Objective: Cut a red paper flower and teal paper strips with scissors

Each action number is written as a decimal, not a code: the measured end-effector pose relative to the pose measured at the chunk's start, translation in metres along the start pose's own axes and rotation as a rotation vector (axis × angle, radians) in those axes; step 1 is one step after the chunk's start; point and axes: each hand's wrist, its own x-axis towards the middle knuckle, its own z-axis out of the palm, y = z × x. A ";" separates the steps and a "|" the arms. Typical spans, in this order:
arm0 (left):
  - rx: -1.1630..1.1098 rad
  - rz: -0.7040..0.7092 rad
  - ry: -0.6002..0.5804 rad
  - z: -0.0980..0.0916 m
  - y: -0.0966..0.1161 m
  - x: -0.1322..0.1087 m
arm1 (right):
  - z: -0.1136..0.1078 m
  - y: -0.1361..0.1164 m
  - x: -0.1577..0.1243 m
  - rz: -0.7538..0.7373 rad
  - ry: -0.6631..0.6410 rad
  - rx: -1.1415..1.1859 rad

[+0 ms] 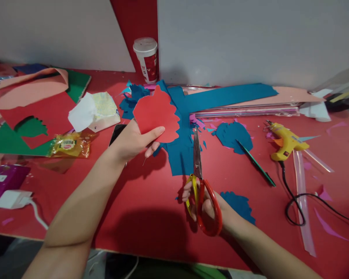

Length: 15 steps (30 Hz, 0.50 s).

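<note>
A red paper shape with a scalloped right edge is pinched in my left hand, thumb on top, above blue paper strips. My right hand has its fingers through the red and yellow handles of the scissors; the blades point away from me and look closed. They are apart from the red paper. Blue scalloped pieces lie at the right, one under the tip of a green pen, another partly hidden by my right forearm.
A yellow glue gun with a black cord lies at the right. At the back stands a lidded paper cup. Red paper with a cut-out hole, a yellow wrapper and a purple device are at the left.
</note>
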 end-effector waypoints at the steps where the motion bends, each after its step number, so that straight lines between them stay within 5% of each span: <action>1: -0.002 0.017 0.018 0.001 0.000 0.000 | 0.000 0.001 0.000 -0.004 -0.004 0.001; 15: 0.200 0.115 0.163 0.018 0.009 -0.008 | -0.001 -0.013 -0.011 0.008 -0.101 -0.106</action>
